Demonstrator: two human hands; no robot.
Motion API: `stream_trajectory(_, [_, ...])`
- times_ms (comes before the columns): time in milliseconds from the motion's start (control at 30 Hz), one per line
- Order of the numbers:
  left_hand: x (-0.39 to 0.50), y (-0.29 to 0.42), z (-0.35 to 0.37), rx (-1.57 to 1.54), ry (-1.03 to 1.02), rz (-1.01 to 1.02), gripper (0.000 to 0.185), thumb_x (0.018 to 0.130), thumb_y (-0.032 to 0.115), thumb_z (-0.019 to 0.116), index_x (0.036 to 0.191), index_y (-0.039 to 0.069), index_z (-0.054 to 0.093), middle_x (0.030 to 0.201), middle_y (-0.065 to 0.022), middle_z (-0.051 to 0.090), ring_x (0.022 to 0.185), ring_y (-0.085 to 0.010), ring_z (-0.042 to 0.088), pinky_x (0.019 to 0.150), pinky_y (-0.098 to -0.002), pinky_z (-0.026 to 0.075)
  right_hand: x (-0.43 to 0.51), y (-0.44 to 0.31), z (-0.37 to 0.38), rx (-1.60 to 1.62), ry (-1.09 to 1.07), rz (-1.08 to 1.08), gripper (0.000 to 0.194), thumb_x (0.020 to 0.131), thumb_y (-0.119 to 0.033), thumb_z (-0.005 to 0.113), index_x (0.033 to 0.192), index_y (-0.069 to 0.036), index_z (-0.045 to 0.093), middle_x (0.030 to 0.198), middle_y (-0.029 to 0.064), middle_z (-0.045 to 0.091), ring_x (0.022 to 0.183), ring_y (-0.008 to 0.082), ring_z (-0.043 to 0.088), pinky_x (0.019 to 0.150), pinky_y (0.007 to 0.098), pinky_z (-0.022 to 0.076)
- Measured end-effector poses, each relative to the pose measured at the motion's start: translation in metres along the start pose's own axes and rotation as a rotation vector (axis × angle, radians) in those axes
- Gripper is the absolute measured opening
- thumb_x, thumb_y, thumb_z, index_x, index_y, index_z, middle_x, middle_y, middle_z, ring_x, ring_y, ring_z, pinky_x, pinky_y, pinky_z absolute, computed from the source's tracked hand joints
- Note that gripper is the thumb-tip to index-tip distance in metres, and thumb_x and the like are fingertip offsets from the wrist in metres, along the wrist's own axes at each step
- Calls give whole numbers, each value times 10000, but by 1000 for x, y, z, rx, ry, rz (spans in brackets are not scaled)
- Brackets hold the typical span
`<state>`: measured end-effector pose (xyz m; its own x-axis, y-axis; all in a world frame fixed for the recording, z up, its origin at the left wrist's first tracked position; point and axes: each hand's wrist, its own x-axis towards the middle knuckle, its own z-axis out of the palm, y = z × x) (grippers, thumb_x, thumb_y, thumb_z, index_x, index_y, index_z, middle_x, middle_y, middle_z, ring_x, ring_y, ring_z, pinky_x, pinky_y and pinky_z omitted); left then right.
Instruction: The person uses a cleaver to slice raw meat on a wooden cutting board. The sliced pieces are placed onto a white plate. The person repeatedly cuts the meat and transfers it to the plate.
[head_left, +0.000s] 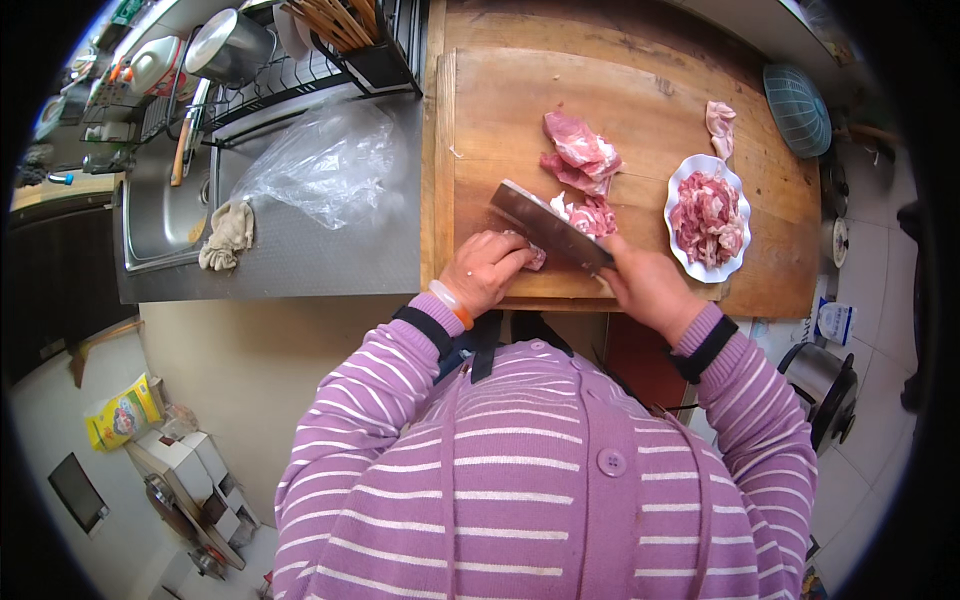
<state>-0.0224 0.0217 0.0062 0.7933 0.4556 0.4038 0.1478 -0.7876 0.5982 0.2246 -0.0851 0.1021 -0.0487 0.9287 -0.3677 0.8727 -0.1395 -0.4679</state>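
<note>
On a wooden cutting board (510, 90), my left hand (484, 268) presses down on a small piece of raw meat (535, 259), its fingers curled over most of it. My right hand (649, 281) grips the handle of a cleaver (551, 225), whose broad blade slants across the board just right of my left fingers. Behind the blade lies a small heap of cut meat (595, 217), partly covered by it. Farther back rests a larger chunk of raw meat (581, 154). A white scalloped plate (673, 251) to the right holds a pile of sliced meat (707, 217).
A pale strip of fat or skin (721, 127) lies behind the plate, near a blue-green mesh basket (796, 111). At left, a clear plastic bag (330, 161) and a crumpled cloth (228, 234) lie on the metal counter beside a sink (161, 225). A black dish rack (300, 79) stands behind.
</note>
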Motion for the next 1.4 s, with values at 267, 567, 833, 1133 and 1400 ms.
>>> stream_trajectory(267, [-5, 2, 0, 56, 39, 0, 301, 769, 35, 715, 1059, 114, 743, 1027, -56, 658, 876, -247, 642, 745, -371, 512, -10, -9, -8, 3, 63, -30, 217, 929, -146, 622, 1095, -55, 514, 826, 216, 671, 769, 440, 657, 674, 538, 517])
stream_trajectory(567, [-6, 4, 5, 87, 110, -20, 272, 753, 41, 732, 1017, 105, 747, 1014, -60, 683, 885, -266, 650, 713, -376, 509, -17, -17, -12, -80, -9, -91, 169, 918, -113, 597, 1048, -55, 505, 774, 183, 662, 700, 412, 658, 624, 515, 519])
stream_trajectory(833, [-4, 5, 4, 43, 100, -47, 262, 743, 30, 745, 997, 94, 741, 1017, -64, 680, 922, -272, 656, 775, -380, 531, -13, -19, -14, -144, -40, -115, 145, 896, -59, 552, 1027, -44, 491, 771, 181, 668, 689, 401, 667, 602, 511, 517])
stream_trajectory(1133, [1, 4, 5, -30, 127, -33, 250, 756, 27, 749, 996, 99, 745, 990, -56, 678, 921, -273, 654, 783, -378, 532, 8, -30, -17, -116, -86, -134, 155, 883, -24, 539, 1026, -20, 481, 824, 221, 675, 768, 425, 676, 648, 528, 526])
stream_trajectory(1400, [0, 5, 3, -29, 100, -67, 230, 762, 31, 744, 978, 109, 743, 974, -51, 676, 908, -271, 650, 781, -381, 527, 16, -36, -13, -73, -87, -109, 175, 886, -29, 550, 1047, -16, 482, 787, 231, 665, 745, 435, 675, 643, 532, 528])
